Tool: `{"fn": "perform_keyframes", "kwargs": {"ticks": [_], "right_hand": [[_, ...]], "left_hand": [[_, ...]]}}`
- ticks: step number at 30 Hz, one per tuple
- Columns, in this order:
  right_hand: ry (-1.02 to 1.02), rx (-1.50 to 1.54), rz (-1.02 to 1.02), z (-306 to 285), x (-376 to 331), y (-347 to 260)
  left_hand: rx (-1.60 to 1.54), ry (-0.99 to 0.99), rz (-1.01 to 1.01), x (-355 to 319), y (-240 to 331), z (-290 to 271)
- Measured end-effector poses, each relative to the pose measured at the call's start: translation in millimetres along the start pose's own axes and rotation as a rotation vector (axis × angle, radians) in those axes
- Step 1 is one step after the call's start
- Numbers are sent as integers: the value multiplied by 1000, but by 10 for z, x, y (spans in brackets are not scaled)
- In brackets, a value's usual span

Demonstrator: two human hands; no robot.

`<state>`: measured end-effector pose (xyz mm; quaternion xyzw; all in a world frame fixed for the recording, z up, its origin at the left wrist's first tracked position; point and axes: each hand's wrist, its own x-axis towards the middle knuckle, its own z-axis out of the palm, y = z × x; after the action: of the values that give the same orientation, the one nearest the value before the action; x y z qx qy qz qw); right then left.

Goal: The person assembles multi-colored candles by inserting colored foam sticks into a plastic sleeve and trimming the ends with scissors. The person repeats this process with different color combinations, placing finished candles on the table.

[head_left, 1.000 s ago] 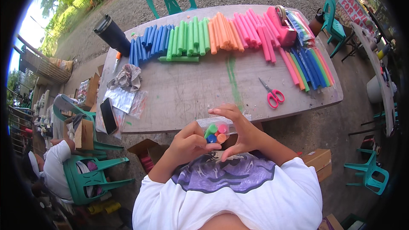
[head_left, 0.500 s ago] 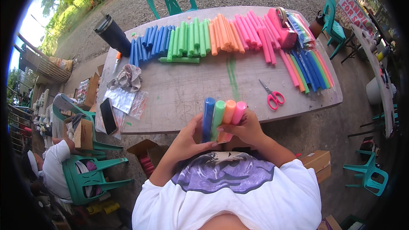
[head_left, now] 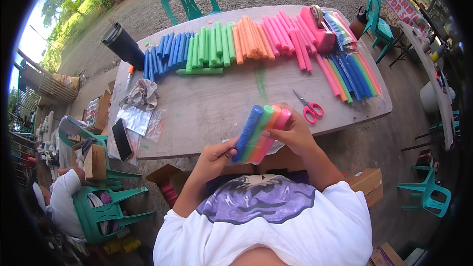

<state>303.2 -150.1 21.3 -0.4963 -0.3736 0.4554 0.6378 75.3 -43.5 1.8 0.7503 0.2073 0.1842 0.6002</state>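
Observation:
Just off the table's near edge, I hold a pack of candles (head_left: 260, 135) between both hands. Its blue, green, orange and pink candles lie side by side in clear plastic and lean to the right at the top. My left hand (head_left: 215, 158) pinches the plastic at the lower left, beside the blue candle. On the other side, my right hand (head_left: 295, 132) grips the pink edge, its thumb across the front. Scissors with pink handles (head_left: 312, 112) lie on the table beyond my right hand. Loose blue, green, orange and pink candles (head_left: 212, 44) line the table's far side.
Finished-looking candle packs (head_left: 355, 78) lie at the right, by a pink tape dispenser (head_left: 319, 32). At the left are a dark tumbler (head_left: 123, 45), crumpled cloth (head_left: 142, 94), plastic sheets and a phone (head_left: 121, 139). Another person (head_left: 66, 202) sits at lower left, near green chairs and boxes.
The pack has tilted from upright toward the right and moved slightly right. My left hand has shifted to its lower left edge; my right hand has moved up along the pink side.

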Motion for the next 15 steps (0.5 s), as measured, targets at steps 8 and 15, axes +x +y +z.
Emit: {"fn": "perform_keyframes", "kwargs": {"ticks": [8,15], "right_hand": [[-500,-747,317,-403,-104,-368],[69,-352,84,-898,-313,-257]], "left_hand": [[85,-345,-188,28,81,-15],[-165,-34,-97,65,-7,31]]}}
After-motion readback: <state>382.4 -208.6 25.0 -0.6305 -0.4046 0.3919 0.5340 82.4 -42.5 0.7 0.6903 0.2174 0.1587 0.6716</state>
